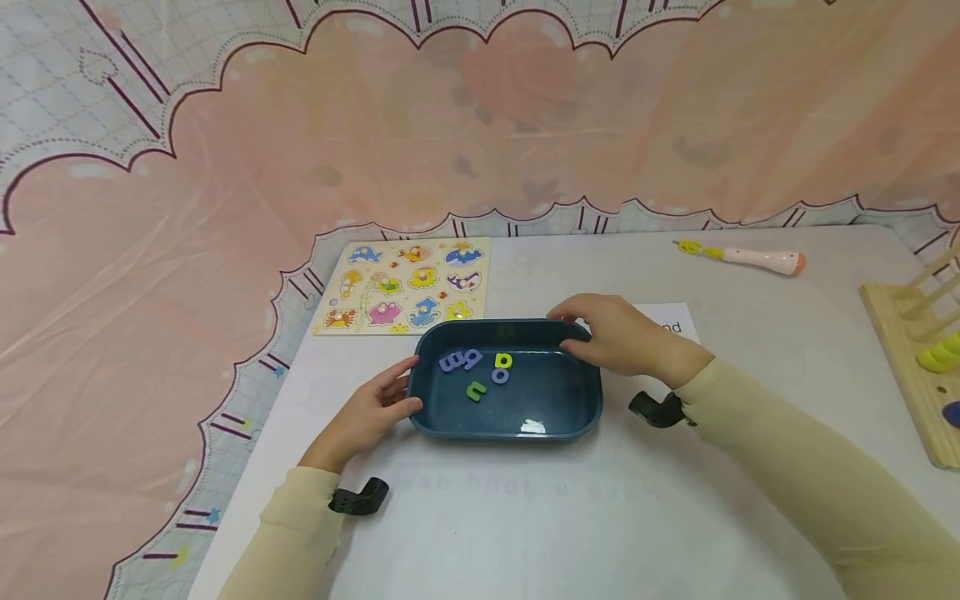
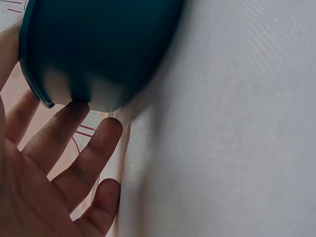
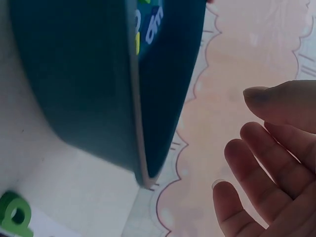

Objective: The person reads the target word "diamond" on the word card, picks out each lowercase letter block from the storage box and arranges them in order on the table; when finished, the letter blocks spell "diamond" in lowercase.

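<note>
Dark teal tray (image 1: 558,392) on the white table; inside, left of its middle, two purple letters (image 1: 452,362), a yellow letter (image 1: 498,362), a purple ring-shaped letter (image 1: 500,382) and a green n (image 1: 472,392). Left hand (image 1: 367,421) at tray's left end, fingers spread, touching the wall. Right hand (image 1: 618,337) by its far right corner, fingers spread, pinching nothing. Animal puzzle board (image 1: 405,296) beyond tray, leftward.

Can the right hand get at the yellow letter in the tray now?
Probably yes: the right hand looks empty beside the tray, and nothing covers the yellow letter.
</note>
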A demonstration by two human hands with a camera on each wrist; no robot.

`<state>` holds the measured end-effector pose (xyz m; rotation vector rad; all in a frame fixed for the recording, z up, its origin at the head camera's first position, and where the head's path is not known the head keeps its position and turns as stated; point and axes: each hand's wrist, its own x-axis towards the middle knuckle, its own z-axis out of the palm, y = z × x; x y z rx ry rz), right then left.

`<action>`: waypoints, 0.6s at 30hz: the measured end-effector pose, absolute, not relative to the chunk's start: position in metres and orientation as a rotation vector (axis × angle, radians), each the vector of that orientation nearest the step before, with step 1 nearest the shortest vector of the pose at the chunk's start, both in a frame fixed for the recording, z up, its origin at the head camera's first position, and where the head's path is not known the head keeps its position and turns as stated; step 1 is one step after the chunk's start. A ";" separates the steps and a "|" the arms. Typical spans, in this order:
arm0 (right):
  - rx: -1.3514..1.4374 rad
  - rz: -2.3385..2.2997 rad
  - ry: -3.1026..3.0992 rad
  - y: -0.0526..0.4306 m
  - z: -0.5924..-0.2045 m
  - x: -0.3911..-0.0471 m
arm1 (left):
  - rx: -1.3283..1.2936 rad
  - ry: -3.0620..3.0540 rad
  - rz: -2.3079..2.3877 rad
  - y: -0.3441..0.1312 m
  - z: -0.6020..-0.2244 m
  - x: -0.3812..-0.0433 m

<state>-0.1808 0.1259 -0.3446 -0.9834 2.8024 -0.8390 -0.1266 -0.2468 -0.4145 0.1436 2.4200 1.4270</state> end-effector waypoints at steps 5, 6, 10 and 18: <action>-0.998 -0.823 2.766 0.112 -0.345 -0.184 | 0.136 2.417 1.430 -0.246 -0.414 -0.127; -1.002 -0.821 2.758 0.109 -0.345 -0.185 | 0.133 2.417 1.428 -0.247 -0.414 -0.127; -1.023 -0.807 2.723 0.097 -0.347 -0.187 | 0.133 2.418 1.423 -0.247 -0.415 -0.128; -1.073 -0.730 2.690 0.078 -0.348 -0.192 | 0.145 2.419 1.422 -0.248 -0.416 -0.127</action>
